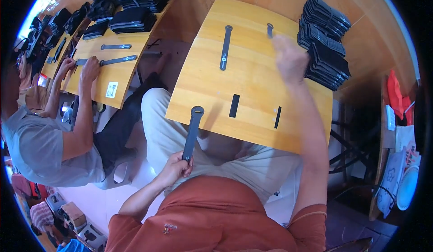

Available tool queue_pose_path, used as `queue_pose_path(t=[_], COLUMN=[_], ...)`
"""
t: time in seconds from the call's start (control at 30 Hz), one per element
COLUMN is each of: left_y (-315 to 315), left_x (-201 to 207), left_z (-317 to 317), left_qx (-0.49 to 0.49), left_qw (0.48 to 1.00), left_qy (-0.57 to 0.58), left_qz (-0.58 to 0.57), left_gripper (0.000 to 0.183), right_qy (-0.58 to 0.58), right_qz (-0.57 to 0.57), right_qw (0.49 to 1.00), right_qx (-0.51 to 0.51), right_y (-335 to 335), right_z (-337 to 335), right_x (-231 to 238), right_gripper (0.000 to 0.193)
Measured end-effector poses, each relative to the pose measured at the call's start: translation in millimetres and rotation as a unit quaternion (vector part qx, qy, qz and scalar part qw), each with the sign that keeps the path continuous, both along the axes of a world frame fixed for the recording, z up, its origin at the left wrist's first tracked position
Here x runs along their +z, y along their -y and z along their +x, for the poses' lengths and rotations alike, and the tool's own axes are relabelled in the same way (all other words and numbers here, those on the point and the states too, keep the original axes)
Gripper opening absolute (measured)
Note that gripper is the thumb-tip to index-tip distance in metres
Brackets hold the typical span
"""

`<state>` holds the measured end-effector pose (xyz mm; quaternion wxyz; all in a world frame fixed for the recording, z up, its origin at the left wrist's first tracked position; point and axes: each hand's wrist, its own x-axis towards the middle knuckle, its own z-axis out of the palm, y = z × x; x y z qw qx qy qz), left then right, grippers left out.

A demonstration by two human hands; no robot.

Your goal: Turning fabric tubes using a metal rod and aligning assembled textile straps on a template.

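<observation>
My left hand [177, 168] is closed round the lower end of a dark grey strap [192, 134]. That strap stands up in front of my lap, its rounded, slotted end at the top. Over the right part of the wooden table [252, 80] is my right hand [289, 58], smeared by motion, so its fingers cannot be made out. Just beyond it the slotted end of another strap [269, 28] shows; the hand hides the rest. A third strap [225, 49] lies lengthwise on the left part of the table, with pale printing near its lower end.
Bundled dark straps [327, 40] are piled along the table's right edge. Two black strips [234, 106] lie near the front edge. To the left, a co-worker [49, 148] handles straps at another table [101, 80]. A shelf [383, 161] with red and white items stands far right.
</observation>
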<state>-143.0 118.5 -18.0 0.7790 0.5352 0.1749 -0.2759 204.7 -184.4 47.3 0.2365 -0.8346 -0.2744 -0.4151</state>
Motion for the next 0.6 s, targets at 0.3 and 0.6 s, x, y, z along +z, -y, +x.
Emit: queue_pose_path(t=[0.3, 0.6], left_y=[-7, -6], left_x=[-7, -8], left_z=[-1, 7], left_qx=[0.014, 0.020], left_qw=[0.999, 0.999], left_qy=[0.031, 0.043], left_qz=[-0.005, -0.006], left_gripper=[0.014, 0.015], right_qy=[-0.197, -0.230], right_qz=[-0.098, -0.163], right_qw=[0.974, 0.957], right_qx=[0.052, 0.067], right_y=[-32, -97], right_z=[-38, -22], right_x=[-54, -34], right_gripper=[0.023, 0.029])
